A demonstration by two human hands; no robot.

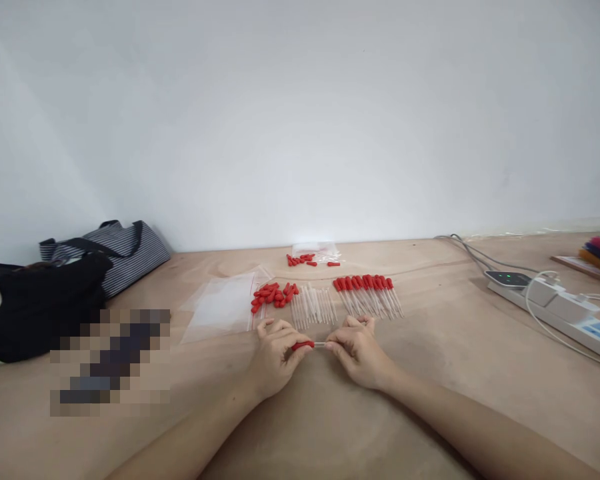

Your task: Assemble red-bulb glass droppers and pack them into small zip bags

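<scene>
Head: left fingers point(286, 341) pinch bulb point(303, 345); right fingers point(340, 339), tube point(320, 345).

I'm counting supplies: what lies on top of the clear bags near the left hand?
Red caps lie on the right end of the bags. They cover the surface beneath, so I cannot tell whether the rightmost ones rest on bag or table.

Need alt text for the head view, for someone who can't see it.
The left hand pinches a red cap and the right hand a thin clear tube, the two in line, above a wooden table. Just beyond lie loose red caps, a row of bare tubes and a row of red-capped tubes; clear plastic bags lie to the left.
</scene>
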